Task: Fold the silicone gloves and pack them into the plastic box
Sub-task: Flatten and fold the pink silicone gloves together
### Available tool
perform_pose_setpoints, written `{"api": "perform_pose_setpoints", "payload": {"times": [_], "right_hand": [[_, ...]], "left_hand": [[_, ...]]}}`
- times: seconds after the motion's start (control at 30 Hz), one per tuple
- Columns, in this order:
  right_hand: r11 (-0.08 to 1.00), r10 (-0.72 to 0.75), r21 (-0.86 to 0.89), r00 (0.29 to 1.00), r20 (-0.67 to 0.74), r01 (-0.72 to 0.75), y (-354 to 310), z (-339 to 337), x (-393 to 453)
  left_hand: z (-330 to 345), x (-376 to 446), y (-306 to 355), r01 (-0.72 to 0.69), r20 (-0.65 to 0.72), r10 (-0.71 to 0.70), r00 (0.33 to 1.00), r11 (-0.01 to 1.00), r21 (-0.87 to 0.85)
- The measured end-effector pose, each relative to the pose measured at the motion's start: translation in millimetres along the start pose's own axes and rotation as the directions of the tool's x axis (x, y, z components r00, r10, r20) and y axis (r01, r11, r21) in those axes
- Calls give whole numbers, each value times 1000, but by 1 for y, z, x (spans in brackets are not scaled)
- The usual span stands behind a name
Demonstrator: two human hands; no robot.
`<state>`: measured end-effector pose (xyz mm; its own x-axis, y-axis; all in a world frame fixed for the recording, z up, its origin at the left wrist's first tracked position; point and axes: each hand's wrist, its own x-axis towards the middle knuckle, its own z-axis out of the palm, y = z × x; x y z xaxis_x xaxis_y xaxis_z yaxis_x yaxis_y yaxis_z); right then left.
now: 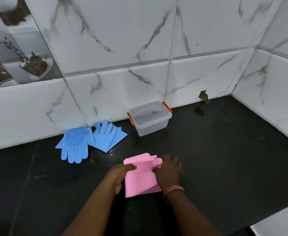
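Pink silicone gloves (140, 178) lie folded on the black counter, near its front. My left hand (121, 174) pinches their left edge with the thumb on top. My right hand (168, 172) grips their right edge, where the glove fingers stick out. Two blue silicone gloves (90, 140) lie spread flat at the back left against the wall, one overlapping the other. The clear plastic box (150, 119) with orange clips stands open against the wall, right of the blue gloves and beyond my hands. No lid is visible.
The black counter (225, 159) runs into a corner of white marble tiles at the back and right. A small hole (203, 96) sits in the wall near that corner. The counter's front edge drops off at the lower right.
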<state>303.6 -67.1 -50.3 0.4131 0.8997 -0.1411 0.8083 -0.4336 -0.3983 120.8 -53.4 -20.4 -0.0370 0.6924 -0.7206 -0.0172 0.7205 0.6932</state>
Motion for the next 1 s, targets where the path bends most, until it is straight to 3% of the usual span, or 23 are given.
{"api": "perform_pose_setpoints", "payload": {"times": [0.07, 0.1, 0.13, 0.2, 0.23, 0.3, 0.37, 0.4, 0.47, 0.5, 0.57, 0.63, 0.67, 0.73, 0.77, 0.8, 0.83, 0.87, 0.9, 0.93, 1.0], "right_hand": [[1000, -19, -10, 995, -102, 18, -5, -7, -6], [996, -54, 70, 994, -98, 61, -9, -11, -8], [977, -75, 197, 996, -44, 82, -13, -16, -9], [884, -41, 466, 991, 128, -24, -24, -27, -8], [785, 16, 603, 977, 210, -143, -29, -36, -6], [430, 70, 807, 906, 417, -405, -42, -56, -3], [80, -52, 825, 824, 564, -560, -45, -75, 2], [0, -127, 809, 802, 583, -588, -43, -82, 7], [13, -168, 839, 826, 538, -544, -37, -90, 10], [93, -134, 866, 856, 499, -491, -32, -89, 10], [185, -48, 889, 900, 434, -419, -18, -82, 9], [138, -63, 886, 889, 454, -443, 1, -72, 8], [103, -87, 881, 879, 469, -461, 11, -69, 6], [39, -156, 879, 866, 476, -476, 27, -67, 1], [18, -194, 873, 855, 481, -487, 33, -66, -1], [3, -234, 862, 838, 494, -507, 39, -65, -3], [-7, -274, 849, 818, 506, -528, 45, -63, -4], [-13, -303, 839, 802, 515, -544, 49, -61, -5], [0, -318, 832, 789, 526, -554, 54, -59, -5], [38, -317, 834, 785, 533, -551, 57, -57, -3], [158, -290, 837, 786, 546, -523, 61, -55, 4]], "left_hand": [[4, -7, 0, -62, 54, 61, 997, 998, 12], [6, -10, 1, -104, 75, 101, 992, 994, 27], [8, -14, 3, -147, 87, 143, 986, 988, 45], [16, -22, 12, -270, 91, 262, 961, 957, 101], [23, -26, 18, -366, 90, 355, 931, 912, 185], [37, -37, 29, -559, 110, 572, 813, 713, 423], [51, -49, 34, -677, 176, 727, 663, 482, 556], [58, -53, 34, -703, 214, 771, 600, 381, 600], [69, -59, 30, -742, 310, 830, 464, 172, 648], [73, -60, 27, -767, 377, 830, 411, 91, 636], [72, -60, 18, -824, 529, 750, 397, 38, 565], [64, -55, 3, -845, 543, 684, 488, 215, 489], [59, -54, -2, -827, 449, 710, 543, 358, 433], [52, -47, -8, -710, 95, 716, 691, 649, 272], [47, -42, -6, -588, -55, 608, 792, 784, 199], [44, -40, -2, -414, -104, 426, 899, 903, 116], [41, -38, 1, -221, -44, 222, 974, 975, 30], [37, -36, 3, -45, 93, 52, 994, 996, -71], [35, -34, 3, 86, 237, -45, 970, 983, -163], [34, -30, 0, 148, 320, -66, 945, 960, -239], [38, -24, -2, 146, 344, -32, 938, 939, -311]]}}
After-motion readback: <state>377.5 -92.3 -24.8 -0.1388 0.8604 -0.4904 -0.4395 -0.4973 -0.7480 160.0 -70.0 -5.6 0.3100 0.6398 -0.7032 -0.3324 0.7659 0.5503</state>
